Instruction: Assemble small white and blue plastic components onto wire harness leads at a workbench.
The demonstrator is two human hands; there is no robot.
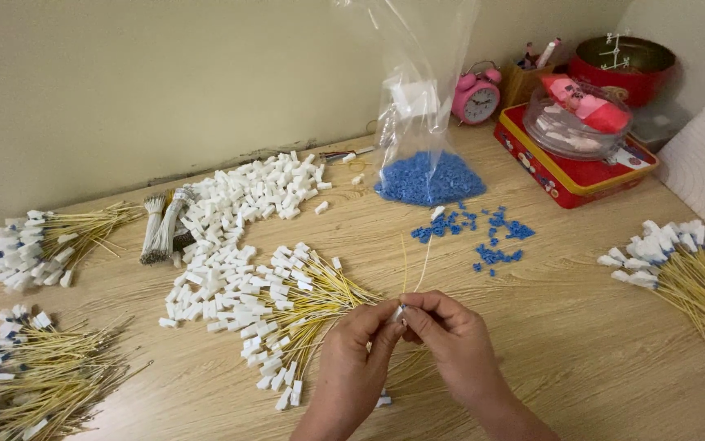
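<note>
A home used for piecework is suggested: a wooden table (581, 359) is set against a plain wall, and a pink alarm clock (476, 96), a red tin (565, 175) and a red pot (624, 69) are kept beside piled white connectors (242, 204) and bundled yellow wires (700, 286).

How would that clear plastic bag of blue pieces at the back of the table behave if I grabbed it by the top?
The clear bag would probably crumple: its thin film stands slack and creased. The weight likely sits low, since the blue pieces fill only the bottom. Its mouth seems open, and loose blue bits already lie beside it, so tilting it may spill more.
</note>
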